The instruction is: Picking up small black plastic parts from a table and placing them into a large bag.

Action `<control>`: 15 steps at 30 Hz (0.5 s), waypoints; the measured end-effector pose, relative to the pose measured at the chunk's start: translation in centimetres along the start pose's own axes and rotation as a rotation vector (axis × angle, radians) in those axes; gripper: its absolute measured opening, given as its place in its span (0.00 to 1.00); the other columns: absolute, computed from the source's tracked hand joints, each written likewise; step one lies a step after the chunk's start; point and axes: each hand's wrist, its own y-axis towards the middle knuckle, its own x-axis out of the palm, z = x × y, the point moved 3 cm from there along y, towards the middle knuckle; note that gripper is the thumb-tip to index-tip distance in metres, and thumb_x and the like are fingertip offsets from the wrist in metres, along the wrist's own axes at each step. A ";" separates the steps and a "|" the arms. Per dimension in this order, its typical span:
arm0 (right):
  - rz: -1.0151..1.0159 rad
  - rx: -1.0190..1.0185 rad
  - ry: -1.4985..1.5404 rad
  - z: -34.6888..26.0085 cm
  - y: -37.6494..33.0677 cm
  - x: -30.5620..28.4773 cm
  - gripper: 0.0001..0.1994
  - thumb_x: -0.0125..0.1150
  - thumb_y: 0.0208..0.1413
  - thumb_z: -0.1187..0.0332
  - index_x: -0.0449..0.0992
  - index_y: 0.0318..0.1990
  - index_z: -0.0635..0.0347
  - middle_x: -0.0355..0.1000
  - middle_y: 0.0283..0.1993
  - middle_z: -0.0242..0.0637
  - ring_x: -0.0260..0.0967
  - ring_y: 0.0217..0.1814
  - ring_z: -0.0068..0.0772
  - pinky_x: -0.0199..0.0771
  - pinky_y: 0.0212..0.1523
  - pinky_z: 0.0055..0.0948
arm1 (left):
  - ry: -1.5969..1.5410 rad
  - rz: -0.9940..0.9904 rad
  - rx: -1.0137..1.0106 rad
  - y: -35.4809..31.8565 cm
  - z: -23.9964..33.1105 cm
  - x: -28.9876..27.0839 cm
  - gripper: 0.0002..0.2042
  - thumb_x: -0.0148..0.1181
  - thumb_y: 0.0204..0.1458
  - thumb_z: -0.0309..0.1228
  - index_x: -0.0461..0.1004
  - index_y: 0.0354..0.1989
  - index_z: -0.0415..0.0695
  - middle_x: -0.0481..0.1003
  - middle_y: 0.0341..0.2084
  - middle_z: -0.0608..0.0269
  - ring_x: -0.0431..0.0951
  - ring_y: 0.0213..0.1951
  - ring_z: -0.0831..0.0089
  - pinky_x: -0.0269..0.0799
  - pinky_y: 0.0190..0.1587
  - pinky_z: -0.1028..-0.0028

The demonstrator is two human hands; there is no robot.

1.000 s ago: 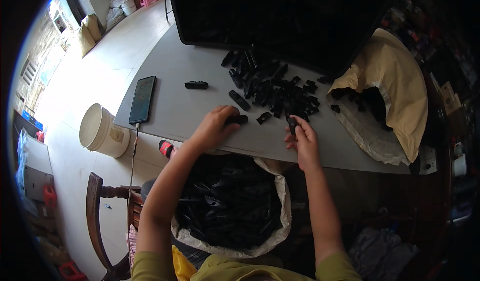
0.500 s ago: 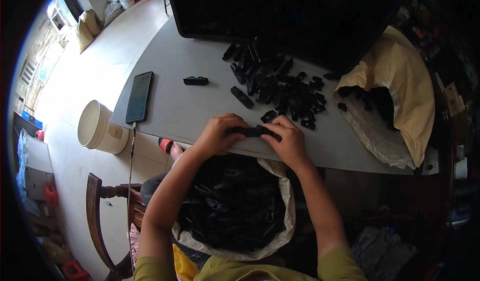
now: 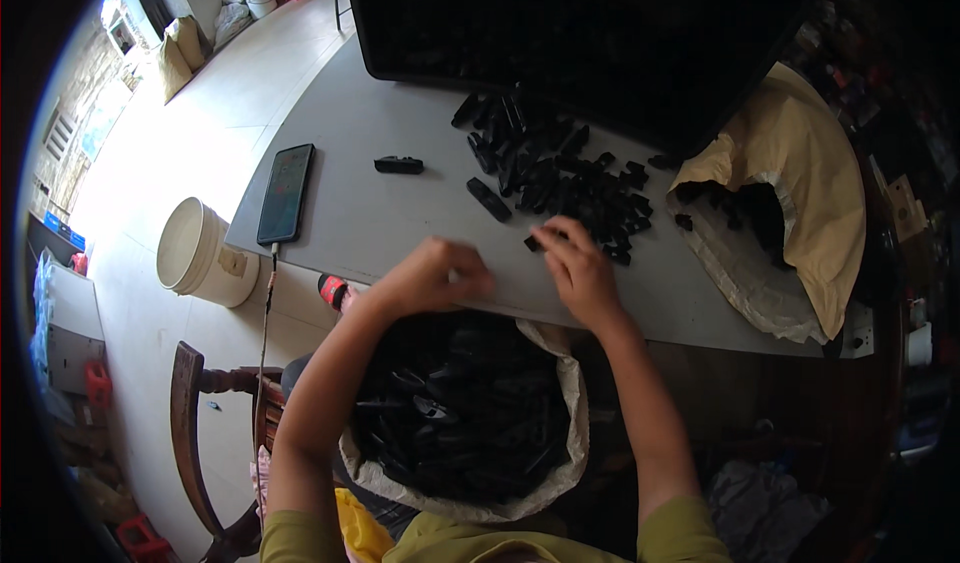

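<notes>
Over the table's near edge, my left hand [image 3: 445,275] is smeared by motion; whether anything is in its fingers I cannot make out. My right hand [image 3: 582,271] is at the near side of a loose heap of black plastic parts [image 3: 560,183], its fingertips closed on a small black plastic piece [image 3: 532,245]. Two longer black pieces lie apart from the heap: one slanted [image 3: 488,200] and one flat [image 3: 399,166] farther left. Below my hands, between my forearms, an open pale sack [image 3: 578,413] holds many long black parts.
On the grey table [image 3: 345,203] lies a phone [image 3: 286,193] with a cable hanging off the edge. A large black screen-like panel [image 3: 560,33] covers the back. A tan paper sack [image 3: 825,193] spills black pieces at right. A white bucket [image 3: 205,253] and wooden chair [image 3: 190,433] stand left.
The long black part held between both hands is out of sight. My left hand has come back toward the sack, and my right hand has moved onto the small piece by the heap.
</notes>
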 end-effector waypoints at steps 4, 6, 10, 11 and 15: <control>0.020 0.037 -0.243 0.3 0.1 0.1 0.19 0.56 0.49 0.80 0.72 0.50 0.57 0.68 0.49 0.36 0.71 0.44 0.39 0.73 0.41 0.31 | 0.196 0.304 -0.180 2.7 -0.5 -0.8 0.13 0.58 0.49 0.28 0.74 0.44 0.44 0.74 0.32 0.56 0.75 0.34 0.60 0.70 0.38 0.65; -0.034 0.087 -0.270 0.5 -0.4 0.2 0.19 0.56 0.48 0.80 0.72 0.49 0.57 0.68 0.49 0.35 0.72 0.43 0.40 0.73 0.40 0.32 | 0.362 0.398 -0.162 2.9 -0.3 -0.8 0.13 0.59 0.48 0.28 0.73 0.44 0.45 0.72 0.32 0.56 0.74 0.34 0.56 0.70 0.37 0.63; 0.063 0.118 0.050 0.3 -1.5 -1.0 0.17 0.54 0.52 0.79 0.71 0.51 0.59 0.69 0.41 0.33 0.71 0.37 0.29 0.71 0.35 0.26 | 0.322 0.314 -0.050 1.1 -0.7 0.4 0.13 0.60 0.45 0.24 0.70 0.41 0.42 0.70 0.34 0.56 0.73 0.35 0.56 0.70 0.38 0.64; 0.047 0.271 0.308 0.1 -1.7 -1.2 0.17 0.53 0.54 0.79 0.71 0.52 0.59 0.69 0.38 0.32 0.69 0.33 0.24 0.69 0.33 0.24 | 0.208 0.315 0.074 0.5 -0.6 0.7 0.13 0.60 0.44 0.22 0.70 0.40 0.41 0.70 0.32 0.56 0.74 0.34 0.58 0.70 0.38 0.66; 0.054 0.110 0.381 -0.7 -1.2 0.2 0.15 0.57 0.54 0.75 0.72 0.51 0.62 0.66 0.31 0.29 0.60 0.27 0.17 0.61 0.27 0.19 | -0.007 0.230 0.003 -0.1 -0.5 1.5 0.14 0.63 0.40 0.20 0.71 0.37 0.39 0.71 0.31 0.57 0.75 0.34 0.62 0.71 0.39 0.69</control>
